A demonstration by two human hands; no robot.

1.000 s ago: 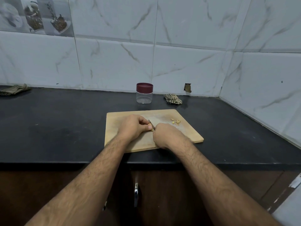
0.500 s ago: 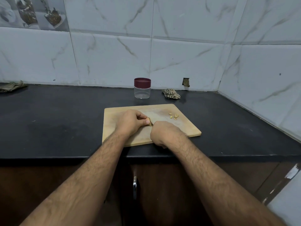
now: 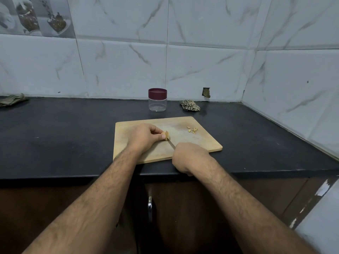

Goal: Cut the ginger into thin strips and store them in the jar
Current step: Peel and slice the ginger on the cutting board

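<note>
The black countertop (image 3: 55,143) fills the width of the view, and the wooden cutting board (image 3: 201,143) lies on it near the front edge, a little to the right of the middle. Both your forearms come up from the near side and meet over the board.

Your left hand (image 3: 145,138) rests on the left half of the board with its back turned up. Its fingers are curled, and the thumb and fingertips pinch the ginger piece (image 3: 166,135), which sits on the board just at the right of these fingertips, touching them.

Your right hand (image 3: 189,158) is at the near edge of the board, to the right of the left hand and nearer to you. Its fingers are closed round the handle of the knife (image 3: 171,143); the handle itself is hidden inside the fist. The thin blade runs from the fist toward the far left and its tip reaches the ginger piece. If the edge is already inside the ginger, I cannot tell.

A small heap of cut ginger bits (image 3: 192,130) lies on the far right part of the board, well apart from both hands.

Beyond the board, near the tiled wall, the clear jar (image 3: 157,104) stands upright with its dark red lid (image 3: 157,92) on. A crumpled cloth (image 3: 189,105) lies to the right of the jar.
</note>
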